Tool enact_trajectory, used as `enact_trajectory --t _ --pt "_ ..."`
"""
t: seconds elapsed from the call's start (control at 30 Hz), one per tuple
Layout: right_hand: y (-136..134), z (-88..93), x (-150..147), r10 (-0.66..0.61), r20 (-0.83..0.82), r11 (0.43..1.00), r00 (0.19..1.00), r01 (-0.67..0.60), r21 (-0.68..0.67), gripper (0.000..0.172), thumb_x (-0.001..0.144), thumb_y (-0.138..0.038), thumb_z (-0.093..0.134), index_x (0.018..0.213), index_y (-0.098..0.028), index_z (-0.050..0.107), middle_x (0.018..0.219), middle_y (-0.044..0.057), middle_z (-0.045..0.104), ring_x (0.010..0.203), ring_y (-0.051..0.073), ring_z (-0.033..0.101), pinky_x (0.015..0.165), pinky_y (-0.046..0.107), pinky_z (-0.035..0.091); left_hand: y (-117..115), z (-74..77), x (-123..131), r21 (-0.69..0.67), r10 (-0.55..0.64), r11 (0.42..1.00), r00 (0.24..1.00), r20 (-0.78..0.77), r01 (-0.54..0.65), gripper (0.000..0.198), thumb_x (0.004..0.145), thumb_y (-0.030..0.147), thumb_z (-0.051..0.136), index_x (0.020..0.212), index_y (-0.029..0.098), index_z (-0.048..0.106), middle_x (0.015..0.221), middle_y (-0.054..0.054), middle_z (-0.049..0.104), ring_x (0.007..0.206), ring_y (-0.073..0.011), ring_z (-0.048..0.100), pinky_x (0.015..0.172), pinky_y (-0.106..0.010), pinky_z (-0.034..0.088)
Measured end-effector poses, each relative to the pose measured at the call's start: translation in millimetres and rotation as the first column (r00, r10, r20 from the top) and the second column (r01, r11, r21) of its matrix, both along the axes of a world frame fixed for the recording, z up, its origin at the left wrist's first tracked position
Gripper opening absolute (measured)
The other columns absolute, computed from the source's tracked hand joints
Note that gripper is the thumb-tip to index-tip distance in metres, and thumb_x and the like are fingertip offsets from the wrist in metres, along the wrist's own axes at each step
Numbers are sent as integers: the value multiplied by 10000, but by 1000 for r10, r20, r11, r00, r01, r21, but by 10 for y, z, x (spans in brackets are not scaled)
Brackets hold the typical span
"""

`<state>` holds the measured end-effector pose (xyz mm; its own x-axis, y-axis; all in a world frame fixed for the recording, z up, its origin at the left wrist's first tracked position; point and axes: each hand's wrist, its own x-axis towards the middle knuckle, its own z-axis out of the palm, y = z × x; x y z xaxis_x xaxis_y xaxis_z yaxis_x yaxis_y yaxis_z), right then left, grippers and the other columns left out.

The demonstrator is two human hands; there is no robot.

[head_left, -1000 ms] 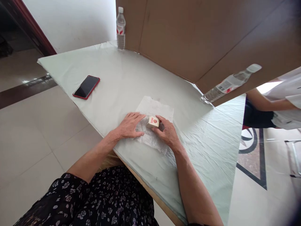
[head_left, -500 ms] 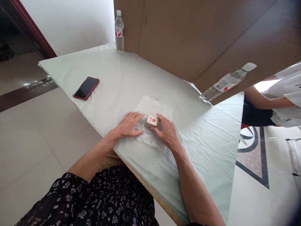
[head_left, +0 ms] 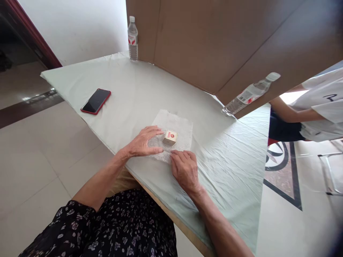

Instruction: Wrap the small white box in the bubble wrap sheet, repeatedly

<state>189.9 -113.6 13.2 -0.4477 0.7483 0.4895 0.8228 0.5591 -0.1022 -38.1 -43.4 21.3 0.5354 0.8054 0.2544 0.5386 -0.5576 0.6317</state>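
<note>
A small cream-coloured box (head_left: pixel 170 137) with red print lies on a sheet of bubble wrap (head_left: pixel 175 122) on the table. My left hand (head_left: pixel 146 141) is just left of the box, its thumb and fingers spread around that side without closing on it. At the sheet's near right edge, my right hand (head_left: pixel 184 167) has its fingers drawn together and pinches the bubble wrap there. The fingertips partly hide that edge.
A phone in a red case (head_left: pixel 95 101) lies at the left. Two water bottles (head_left: pixel 133 41) stand against a brown cardboard panel (head_left: pixel 193 43), the right one (head_left: pixel 248 95) appearing tilted. Beyond the panel at right sits a person in a white shirt (head_left: pixel 318 107).
My right hand has let go of the box and moved down to the near edge of the bubble wrap. My left hand stays beside the box. The view has shifted slightly.
</note>
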Motion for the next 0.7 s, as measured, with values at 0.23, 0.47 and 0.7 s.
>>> enact_trajectory --t 0.23,0.47,0.7 --pt "-103 130 112 95 95 984 991 -79 -160 150 895 -248 641 1038 -207 664 1152 103 733 990 268 663 951 457 420 -253 96 -48 81 -99 989 970 -222 120 640 714 317 786 1316 227 589 1523 -141 462 1469 -347 336 1206 -546 283" --pt "-28 19 29 12 23 1000 1000 -12 6 206 951 -114 498 909 -224 666 1048 56 769 913 207 678 982 429 400 -343 62 53 94 -69 991 959 -274 98 562 755 253 733 1297 225 588 1557 -149 410 1476 -365 316 1201 -587 269" --pt "-4 192 86 74 -42 988 996 -79 -130 99 911 -264 611 988 -228 662 1140 82 743 1008 253 671 958 454 420 -287 -29 190 219 -10 973 959 -283 75 194 839 152 602 1002 178 704 1517 -150 456 1449 -343 370 1189 -551 315"
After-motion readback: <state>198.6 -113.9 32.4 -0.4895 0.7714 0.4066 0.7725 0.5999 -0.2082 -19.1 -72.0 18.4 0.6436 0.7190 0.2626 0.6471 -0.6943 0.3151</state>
